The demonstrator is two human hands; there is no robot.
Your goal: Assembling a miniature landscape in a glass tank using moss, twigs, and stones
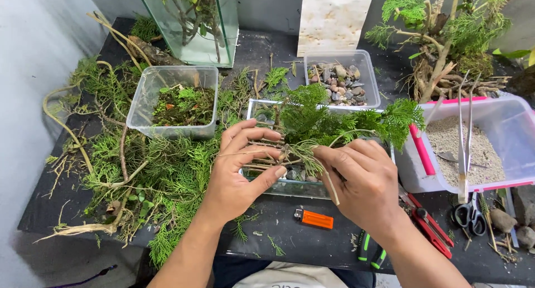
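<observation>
there, green sprigs point(334, 121) fan beyond both grips, left hand point(239, 171), right hand point(362, 182).

Both forearms are bare, with no sleeves, gloves, rings or watch on the left hand point(241, 171) or the right hand point(365, 182) (fingernails short); at the bottom edge, a pale shirt above dark trousers

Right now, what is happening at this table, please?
A person holds a bundle of green cuttings with both hands over a shallow glass tank on a dark table. The left hand grips the woody stems; the right hand pinches them from the other side. Nearby stand a tub of pebbles, a tub of sand with long tweezers, and an orange lighter.
</observation>
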